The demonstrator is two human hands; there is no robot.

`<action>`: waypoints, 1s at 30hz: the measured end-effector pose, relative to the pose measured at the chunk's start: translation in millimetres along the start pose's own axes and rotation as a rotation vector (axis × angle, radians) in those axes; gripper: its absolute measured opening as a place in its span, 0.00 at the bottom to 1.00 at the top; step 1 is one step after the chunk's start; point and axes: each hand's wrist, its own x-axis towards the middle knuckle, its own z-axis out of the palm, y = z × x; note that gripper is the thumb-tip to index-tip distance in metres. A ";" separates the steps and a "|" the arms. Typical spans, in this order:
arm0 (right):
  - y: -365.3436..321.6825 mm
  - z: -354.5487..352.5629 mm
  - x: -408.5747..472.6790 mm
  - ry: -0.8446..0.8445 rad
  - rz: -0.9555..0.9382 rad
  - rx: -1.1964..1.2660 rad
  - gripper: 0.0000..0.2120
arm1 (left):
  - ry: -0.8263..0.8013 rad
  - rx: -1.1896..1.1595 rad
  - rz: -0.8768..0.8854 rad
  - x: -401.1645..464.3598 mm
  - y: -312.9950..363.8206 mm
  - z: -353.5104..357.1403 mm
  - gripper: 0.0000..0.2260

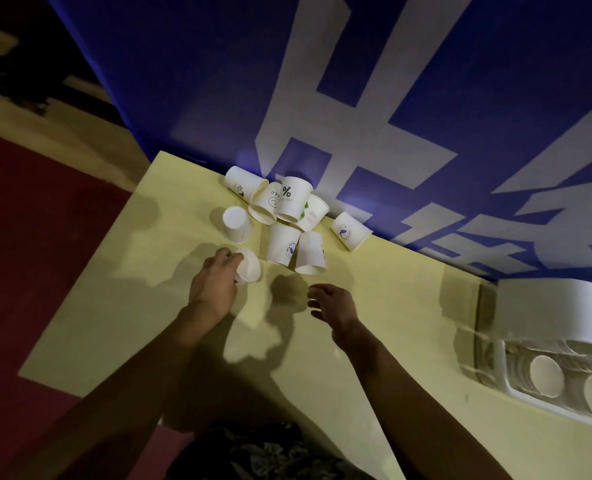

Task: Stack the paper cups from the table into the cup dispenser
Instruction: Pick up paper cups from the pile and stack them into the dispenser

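Dim, warm light from above and behind the camera throws hard double shadows of both arms across the counter [322, 358]; corners fall dark, edges bow with wide-angle distortion, and detail is soft throughout.

You have white paper cups [289, 199] heaped against the blue banner at the table's far edge, some printed with small logos, most tipped or upside down. One plain white cup [249, 266] lies on its side nearest you. At your right, the white plastic cup dispenser [547, 311] lies flat, with stacked cup bottoms [545, 375] showing.
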 end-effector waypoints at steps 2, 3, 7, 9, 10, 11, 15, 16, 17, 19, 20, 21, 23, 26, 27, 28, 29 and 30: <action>-11.0 9.0 7.4 -0.004 0.107 0.201 0.04 | 0.026 -0.070 0.012 2.3 0.2 -5.2 0.16; -16.1 12.9 12.5 0.003 0.142 0.277 0.04 | 0.040 -0.092 0.022 1.3 0.3 -7.2 0.13; -30.4 23.3 34.7 0.039 0.287 0.469 0.12 | 0.059 -0.197 0.029 -6.7 -3.0 -4.4 0.09; -35.4 25.2 43.1 0.064 0.326 0.539 0.13 | 0.074 -0.285 0.013 -11.4 -1.5 -1.8 0.10; -38.4 25.3 45.4 0.091 0.332 0.573 0.13 | 0.092 -0.330 0.008 -13.2 0.4 -1.1 0.10; -40.2 24.5 47.7 0.123 0.331 0.595 0.13 | 0.113 -0.375 0.005 -14.9 3.2 -0.8 0.09; -40.3 15.0 42.1 0.215 0.205 0.537 0.06 | 0.214 -0.497 0.008 -22.5 17.8 -4.7 0.06; -36.7 10.5 37.4 0.217 0.143 0.469 0.07 | 0.235 -0.509 0.010 -24.6 22.9 -6.5 0.06; -32.2 5.1 30.8 0.212 0.075 0.380 0.09 | 0.250 -0.521 0.012 -26.6 29.1 -8.5 0.07; -21.2 -8.7 12.1 0.214 -0.065 0.165 0.08 | 0.278 -0.539 0.034 -32.2 43.7 -13.8 0.09; -15.6 -17.0 0.8 0.231 -0.127 0.057 0.06 | 0.292 -0.543 0.062 -35.0 51.3 -16.1 0.10; -9.7 -26.0 -10.9 0.255 -0.183 -0.034 0.05 | 0.301 -0.545 0.095 -37.7 59.4 -18.1 0.10; 2.0 -44.7 -35.2 0.308 -0.293 -0.130 0.04 | 0.290 -0.543 0.142 -42.7 76.1 -19.4 0.10; 23.6 -75.1 -62.2 0.409 -0.441 -0.229 0.04 | 0.236 -0.527 0.192 -52.9 107.3 -16.7 0.08; 30.8 -86.2 -68.9 0.442 -0.476 -0.255 0.04 | 0.215 -0.528 0.224 -56.7 119.4 -14.4 0.06; 37.2 -97.7 -74.7 0.474 -0.505 -0.278 0.04 | 0.196 -0.536 0.259 -60.3 131.5 -10.6 0.06; 42.8 -109.6 -80.4 0.506 -0.534 -0.300 0.04 | 0.179 -0.548 0.290 -63.9 144.4 -6.2 0.05; 47.9 -121.6 -86.3 0.536 -0.559 -0.318 0.04 | 0.163 -0.557 0.310 -67.9 157.2 -1.2 0.05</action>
